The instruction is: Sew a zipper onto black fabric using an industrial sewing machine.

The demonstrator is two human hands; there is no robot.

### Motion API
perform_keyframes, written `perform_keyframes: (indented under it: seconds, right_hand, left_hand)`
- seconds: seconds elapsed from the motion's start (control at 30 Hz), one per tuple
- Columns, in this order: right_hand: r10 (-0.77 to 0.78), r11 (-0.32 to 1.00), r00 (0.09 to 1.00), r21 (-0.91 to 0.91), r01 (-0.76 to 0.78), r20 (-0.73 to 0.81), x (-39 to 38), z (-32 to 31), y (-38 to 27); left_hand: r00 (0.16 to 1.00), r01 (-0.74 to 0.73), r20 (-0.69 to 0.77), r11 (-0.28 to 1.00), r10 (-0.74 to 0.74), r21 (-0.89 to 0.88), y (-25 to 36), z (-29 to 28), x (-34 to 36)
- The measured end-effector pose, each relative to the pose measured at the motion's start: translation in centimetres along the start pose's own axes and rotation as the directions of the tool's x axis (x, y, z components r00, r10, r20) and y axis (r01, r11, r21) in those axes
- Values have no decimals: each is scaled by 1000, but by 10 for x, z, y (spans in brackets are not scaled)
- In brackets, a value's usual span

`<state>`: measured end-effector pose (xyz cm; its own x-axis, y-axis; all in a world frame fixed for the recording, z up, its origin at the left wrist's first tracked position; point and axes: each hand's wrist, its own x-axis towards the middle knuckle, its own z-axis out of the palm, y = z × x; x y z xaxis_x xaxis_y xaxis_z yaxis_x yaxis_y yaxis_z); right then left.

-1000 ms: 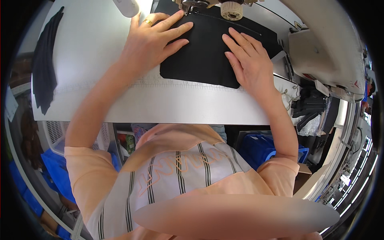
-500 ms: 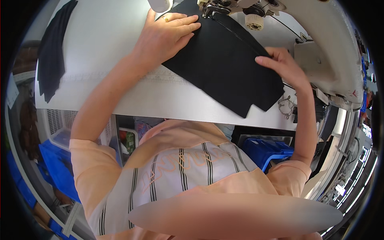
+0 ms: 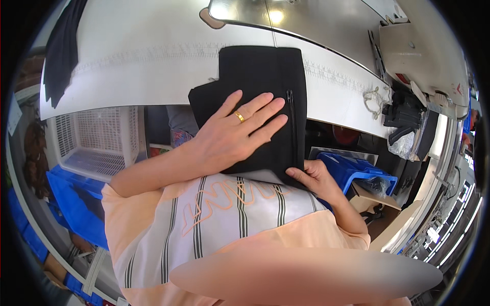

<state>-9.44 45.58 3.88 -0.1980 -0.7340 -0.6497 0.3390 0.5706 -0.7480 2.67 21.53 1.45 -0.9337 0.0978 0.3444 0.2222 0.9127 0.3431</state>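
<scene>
A black fabric panel [image 3: 260, 66] hangs over the near edge of the white table, its far end lying on the tabletop and its near end against my shirt. Along its right side runs a black zipper [image 3: 292, 122]. My left hand [image 3: 229, 127], with a gold ring, rests flat on the panel, its fingers spread and pointing toward the zipper. At the near right corner, my right hand [image 3: 316, 178] pinches the fabric between thumb and fingers. Part of the panel is hidden under my left hand.
The white table [image 3: 153, 66] carries printed ruler marks, with a dark cloth [image 3: 64, 51] at its left. A metal plate [image 3: 326, 20] and sewing machine body [image 3: 418, 51] stand beyond. Below are a white crate [image 3: 92, 137] and blue bins [image 3: 76, 209]; a tangled cord [image 3: 375, 102] lies right.
The fabric panel has come away from under the sewing machine's presser foot toward my body and turned. Both hands came nearer with it; the right moved to its near corner.
</scene>
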Motion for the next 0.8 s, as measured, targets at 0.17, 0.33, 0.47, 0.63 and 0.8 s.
perform_keyframes:
  seconds: [0.17,0.33,0.47,0.63,0.8]
  right_hand:
    - [-479,660,701,-744,-109,-528,-5,-64,-63]
    - [-927,-126,370,-885,-449,-56,76,-159,-100]
    - [-894,-58,442,-957,-283,-76,84,-157,-102]
    - [-727,472,653,-844,254,-210,78,-93,-117]
    - [-790,196,613,-943,270,11,121,-69,-131]
  left_hand:
    - [984,111,-135,993,-114,-34,6,11,-9]
    - [973,133,-184,991,-137,-32,9,14,-7]
    - [965,124,-225,991,-131,-48,7,13,-2]
    - [951,169,-230,972,-204,-160,6,8,11]
    - [979,157,-130,988,-154,12,2,4,20]
